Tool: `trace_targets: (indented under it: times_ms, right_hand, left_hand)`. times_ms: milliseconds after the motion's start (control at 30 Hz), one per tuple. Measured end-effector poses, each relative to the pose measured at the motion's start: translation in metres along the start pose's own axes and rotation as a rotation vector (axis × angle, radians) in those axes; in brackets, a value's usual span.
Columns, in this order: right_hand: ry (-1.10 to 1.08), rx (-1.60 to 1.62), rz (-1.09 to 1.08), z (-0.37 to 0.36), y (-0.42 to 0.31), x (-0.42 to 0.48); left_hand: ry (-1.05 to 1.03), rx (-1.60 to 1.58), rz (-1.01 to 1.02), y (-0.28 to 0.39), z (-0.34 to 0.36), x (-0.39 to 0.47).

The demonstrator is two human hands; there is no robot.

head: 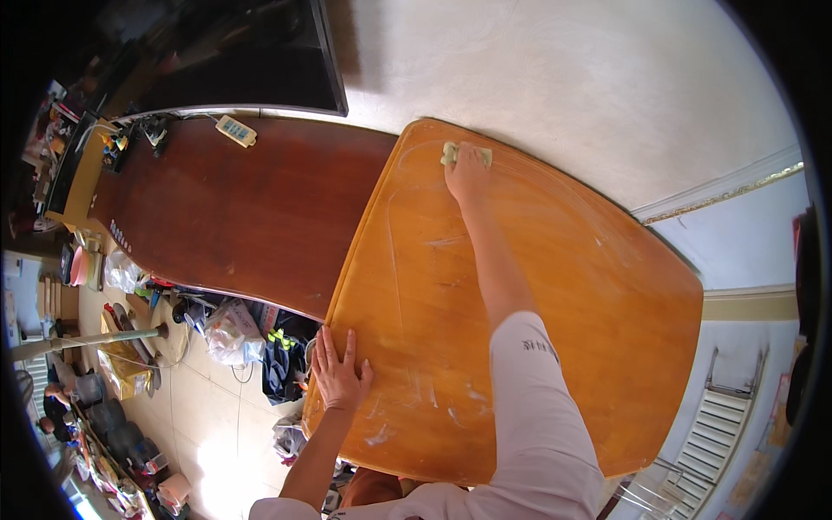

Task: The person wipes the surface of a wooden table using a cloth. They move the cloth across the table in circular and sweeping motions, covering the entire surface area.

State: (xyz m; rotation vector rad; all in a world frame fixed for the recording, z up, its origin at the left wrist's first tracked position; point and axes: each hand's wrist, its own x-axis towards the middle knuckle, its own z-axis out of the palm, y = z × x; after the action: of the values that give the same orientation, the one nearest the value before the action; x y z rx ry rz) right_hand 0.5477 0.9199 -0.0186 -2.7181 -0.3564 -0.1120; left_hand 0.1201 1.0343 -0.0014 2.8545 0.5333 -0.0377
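Observation:
My right hand (469,172) reaches to the far side of an orange-brown wooden tabletop (585,338) and grips a pale, yellowish cloth or sponge (449,154), pressed on the surface. The fingers hide part of it, so its exact kind is unclear. Whitish streaks and smears mark the wood around that hand and closer to my body. My left hand (339,374) rests palm down on the tabletop's left edge, holding nothing, its fingers and thumb apart.
A dark red-brown table (260,208) adjoins on the left, bearing a power strip (236,131). Above it is a large black screen (260,58). Plastic bags (233,331) and a dark cloth bag (286,364) crowd the floor beneath. A wall (552,84) borders the far edge; a radiator (714,422) stands right.

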Motion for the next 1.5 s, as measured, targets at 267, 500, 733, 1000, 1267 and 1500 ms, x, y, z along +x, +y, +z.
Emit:
trace_targets:
  times_ms: [267,500,733,1000,1267,1500]
  right_hand:
    - [-0.024,-0.16,-0.343,0.027,-0.048,-0.014]
    - [-0.143,0.005,-0.493,0.027,-0.024,-0.023]
    - [0.112,-0.085,-0.288,0.062,-0.04,0.037]
    - [0.164,0.008,-0.246,0.04,0.014,0.039]
    - [0.404,-0.277,0.241,-0.045,0.196,-0.027]
    - [0.129,-0.23,0.28,-0.027,0.103,-0.011]
  left_hand:
    - [-0.02,0.009,-0.004,0.0,-0.004,-0.001]
    - [0.0,-0.006,-0.019,-0.005,-0.002,-0.003]
    - [-0.001,-0.019,0.0,0.0,-0.001,-0.002]
    - [-0.011,0.023,-0.003,-0.001,-0.002,-0.002]
    - [0.033,0.013,0.009,0.002,0.001,-0.003]
    - [0.014,0.052,0.018,0.002,0.003,-0.004]
